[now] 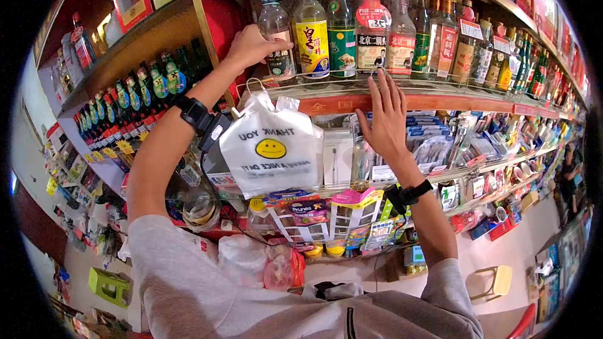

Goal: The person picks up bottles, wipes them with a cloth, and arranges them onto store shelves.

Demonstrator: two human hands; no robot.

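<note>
My left hand (251, 47) is wrapped round a clear liquor bottle (279, 64) with a dark green cap, at the left end of the shelf row. Its fingers lie partly across the label; some are hidden behind the glass. The bottle stands upright on the shelf. Beside it is a liquor bottle with a yellow label (313, 41). My right hand (387, 119) is open with fingers spread, its fingertips at the wire rail (440, 83) below a bottle with a black label (372, 41).
White plastic bags (270, 144) hang from the shelf edge between my arms. Small green-capped bottles (141, 91) fill the left shelf. Packaged goods (433, 138) line the shelf below. A green stool (110, 285) and a yellow stool (500, 280) stand on the floor.
</note>
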